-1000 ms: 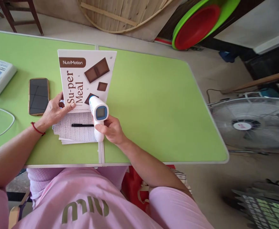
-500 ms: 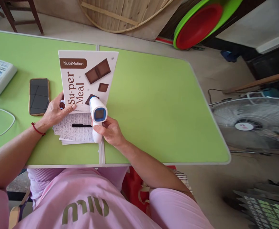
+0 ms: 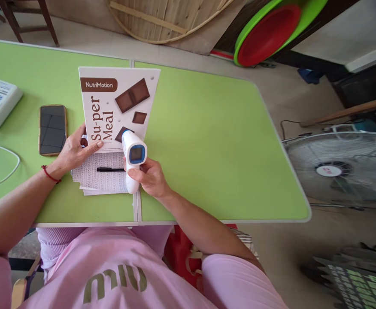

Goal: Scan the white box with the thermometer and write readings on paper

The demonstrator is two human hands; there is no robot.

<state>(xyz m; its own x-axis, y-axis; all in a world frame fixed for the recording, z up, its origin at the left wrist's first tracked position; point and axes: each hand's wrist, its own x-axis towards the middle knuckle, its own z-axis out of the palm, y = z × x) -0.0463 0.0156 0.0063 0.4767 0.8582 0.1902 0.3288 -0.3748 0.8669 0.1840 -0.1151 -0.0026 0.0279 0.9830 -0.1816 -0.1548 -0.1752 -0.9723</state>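
The person's left hand grasps the white package by its lower left corner, the thumb lying across the printed front and the other fingers mostly hidden at its left side and behind it. The package, marked NutriMotion and Su-per Meal, faces the wearer with its upper end toward the far edge of the green table. The right hand is wrapped around the handle of a white and blue thermometer, its thumb across the grip; whether a finger presses a trigger cannot be told. The thermometer's small screen is turned to the wearer, and its nose overlaps the package's lower right corner in this view, though contact is unclear. Below the package, near the table's near edge and beside the seam, lie sheets of closely written paper with a black pen on top. A phone in a brown-edged case lies just left of the left hand, and toward the table's left edge rests a white device with a pale cable. Beyond the right edge stands a fan.
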